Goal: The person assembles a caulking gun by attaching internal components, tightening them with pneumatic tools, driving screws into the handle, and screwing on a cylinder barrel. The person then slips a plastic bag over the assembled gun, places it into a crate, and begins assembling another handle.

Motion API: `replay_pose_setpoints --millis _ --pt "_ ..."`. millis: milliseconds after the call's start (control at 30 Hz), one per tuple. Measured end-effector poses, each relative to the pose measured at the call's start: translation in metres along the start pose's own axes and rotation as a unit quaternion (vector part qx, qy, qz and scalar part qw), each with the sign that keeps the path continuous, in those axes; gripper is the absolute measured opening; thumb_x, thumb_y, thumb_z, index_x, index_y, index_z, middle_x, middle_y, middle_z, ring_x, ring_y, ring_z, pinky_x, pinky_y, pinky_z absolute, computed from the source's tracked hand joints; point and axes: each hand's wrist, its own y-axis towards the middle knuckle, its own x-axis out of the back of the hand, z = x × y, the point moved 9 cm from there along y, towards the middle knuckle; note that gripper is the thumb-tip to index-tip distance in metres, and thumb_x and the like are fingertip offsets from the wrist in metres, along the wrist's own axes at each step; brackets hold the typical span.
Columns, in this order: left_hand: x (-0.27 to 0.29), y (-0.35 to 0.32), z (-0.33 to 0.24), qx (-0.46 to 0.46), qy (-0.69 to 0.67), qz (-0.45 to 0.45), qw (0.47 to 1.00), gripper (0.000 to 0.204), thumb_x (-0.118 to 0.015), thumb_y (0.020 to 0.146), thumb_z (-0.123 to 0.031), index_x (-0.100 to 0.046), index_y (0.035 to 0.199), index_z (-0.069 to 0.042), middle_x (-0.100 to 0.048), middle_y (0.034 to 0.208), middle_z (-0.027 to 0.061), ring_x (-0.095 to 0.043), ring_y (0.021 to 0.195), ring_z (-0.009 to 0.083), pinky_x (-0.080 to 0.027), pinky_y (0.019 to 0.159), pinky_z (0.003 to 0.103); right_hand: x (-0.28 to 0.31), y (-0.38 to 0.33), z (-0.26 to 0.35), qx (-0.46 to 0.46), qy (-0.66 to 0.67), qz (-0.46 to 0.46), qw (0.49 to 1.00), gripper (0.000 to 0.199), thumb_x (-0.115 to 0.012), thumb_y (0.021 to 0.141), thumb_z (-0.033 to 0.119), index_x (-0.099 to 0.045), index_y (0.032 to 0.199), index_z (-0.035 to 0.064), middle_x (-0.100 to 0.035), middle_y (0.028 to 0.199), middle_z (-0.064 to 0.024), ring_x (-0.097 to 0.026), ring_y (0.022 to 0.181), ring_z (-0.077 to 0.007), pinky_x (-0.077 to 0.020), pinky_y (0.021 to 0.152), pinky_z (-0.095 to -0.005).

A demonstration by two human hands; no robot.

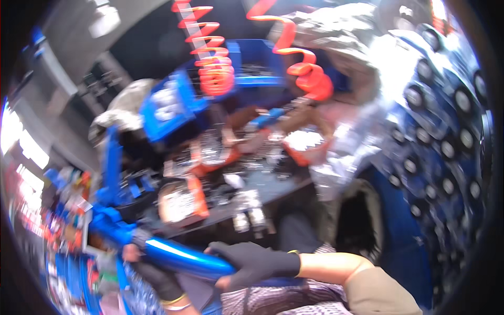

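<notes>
A glossy blue metal tube (178,254) lies slantwise across my lap, with a wider blue fitting (111,224) at its far left end. My left hand (157,278), in a dark glove that leaves the fingertips bare, grips the tube close to that fitting. Further along, my right hand (257,265), gloved the same way, wraps over the tube's nearer part. Its thumb and fingers lie on opposite sides of the tube. The right end of the tube is partly hidden beneath my right hand and forearm. Motion blur hides fine detail.
Ahead stands a dark workbench (278,186) with an orange-rimmed tub (307,142) of small parts and blue bins (168,107). Coiled orange air hoses (215,73) hang above it. At right rises a stack of blue parts with black-and-white wheels (448,149). Clear plastic wrap (341,157) hangs beside it.
</notes>
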Motion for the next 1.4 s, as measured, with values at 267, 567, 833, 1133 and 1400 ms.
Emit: replay_pose_setpoints --millis 267,567,833,1133,1400 --pt "-0.129 -0.014 0.089 0.114 -0.384 0.42 0.814 0.072 -0.074 0.078 -0.027 -0.037 0.131 0.004 -0.047 0.113 0.0159 -0.051 0.095 0.0254 -0.041 0.087 0.039 0.0 -0.046 -0.043 0.146 0.394 0.001 0.907 0.057 -0.073 0.068 0.029 -0.059 0.119 0.0099 -0.058 0.109 -0.0175 -0.054 0.105 -0.0364 -0.0387 0.098 -0.0578" --pt "-0.148 -0.011 0.155 0.29 -0.188 0.425 0.837 0.074 -0.073 0.079 -0.031 -0.035 0.131 0.005 -0.046 0.116 0.0175 -0.049 0.095 0.0255 -0.041 0.087 0.04 0.117 -0.326 -0.316 -0.556 -0.292 -0.24 0.741 0.025 -0.065 0.077 0.021 -0.068 0.096 0.006 -0.067 0.087 -0.0155 -0.066 0.081 -0.0301 -0.0513 0.072 -0.0399" --pt "-0.144 -0.005 0.143 0.271 -0.199 0.322 0.885 0.075 -0.067 0.084 -0.037 -0.033 0.135 0.005 -0.052 0.105 0.0193 -0.056 0.099 0.0299 -0.048 0.095 0.041 0.091 -0.41 -0.392 -0.537 -0.306 -0.228 0.752 0.029 -0.064 0.078 0.035 -0.072 0.09 0.0091 -0.069 0.088 -0.0165 -0.066 0.083 -0.0319 -0.0512 0.071 -0.0437" --pt "-0.03 0.063 0.118 0.102 -0.1 0.033 0.989 0.049 -0.064 0.083 -0.042 -0.053 0.104 0.001 -0.059 0.091 0.0116 -0.059 0.082 0.0213 -0.052 0.075 0.031 0.108 -0.318 -0.187 -0.192 0.215 -0.484 0.826 0.042 -0.073 0.075 0.027 -0.054 0.104 0.0033 -0.06 0.093 -0.0075 -0.059 0.089 -0.0171 -0.0487 0.08 -0.0313" --pt "0.008 0.07 0.097 0.099 0.008 -0.003 0.995 0.045 -0.05 0.087 -0.054 -0.057 0.095 -0.009 -0.06 0.087 0.0088 -0.059 0.075 0.0194 -0.049 0.071 0.032 0.073 -0.22 0.016 0.175 -0.214 -0.385 0.881 0.073 -0.076 0.07 0.003 -0.04 0.133 0.0108 -0.046 0.125 -0.0264 -0.054 0.112 -0.0411 -0.0497 0.09 -0.0391"
